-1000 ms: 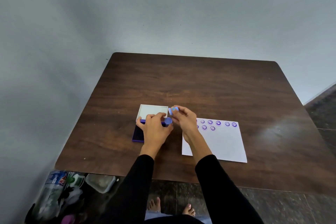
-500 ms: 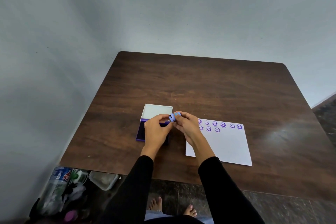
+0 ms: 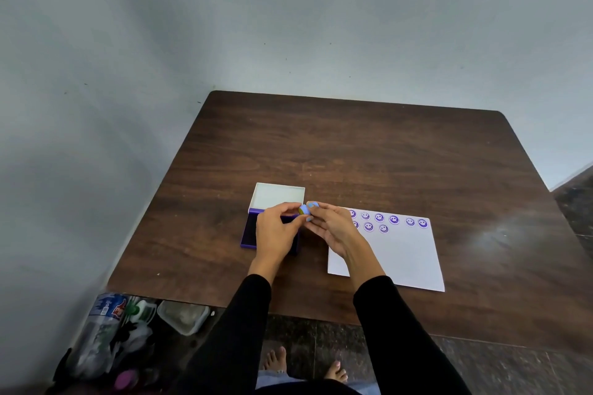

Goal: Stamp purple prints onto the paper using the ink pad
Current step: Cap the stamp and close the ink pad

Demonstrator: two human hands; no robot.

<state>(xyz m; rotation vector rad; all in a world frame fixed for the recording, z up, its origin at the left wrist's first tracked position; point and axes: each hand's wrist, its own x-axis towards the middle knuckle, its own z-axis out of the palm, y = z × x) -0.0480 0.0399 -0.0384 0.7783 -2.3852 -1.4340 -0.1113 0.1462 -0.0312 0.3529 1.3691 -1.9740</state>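
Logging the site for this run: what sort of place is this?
Probably a plain room at home, not a workshop: a bare wooden table pushed into a grey wall corner, dark tiled floor, and bottles and a food tub left beside the table.
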